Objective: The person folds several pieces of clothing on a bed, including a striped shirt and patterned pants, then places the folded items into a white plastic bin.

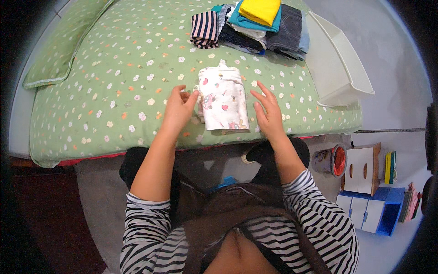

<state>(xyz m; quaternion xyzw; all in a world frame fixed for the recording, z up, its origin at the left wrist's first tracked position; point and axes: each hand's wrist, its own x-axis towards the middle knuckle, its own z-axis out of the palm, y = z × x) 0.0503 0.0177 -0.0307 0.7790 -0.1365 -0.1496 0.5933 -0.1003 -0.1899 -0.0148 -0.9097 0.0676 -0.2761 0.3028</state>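
A folded white garment [226, 97] with a print of hearts and small cartoon figures lies on the bed's green flowered sheet [119, 102], close to the front edge. At its left side is my left hand [181, 106], thumb and fingers apart, the thumb tip almost at the cloth; whether it touches I cannot tell. My right hand [268, 109] hovers off the garment's right side with its fingers spread, and nothing is in it. A small tab of white cloth sticks up from the garment's far end.
Behind the garment stand folded clothes: a striped piece [204, 29], a yellow one [260, 12] and dark jeans [285, 29]. A white plastic bin [337, 65] lies tipped at the bed's right. A pillow [65, 44] rests far left. On the floor are a lined wastebasket [330, 161] and cabinets [366, 209].
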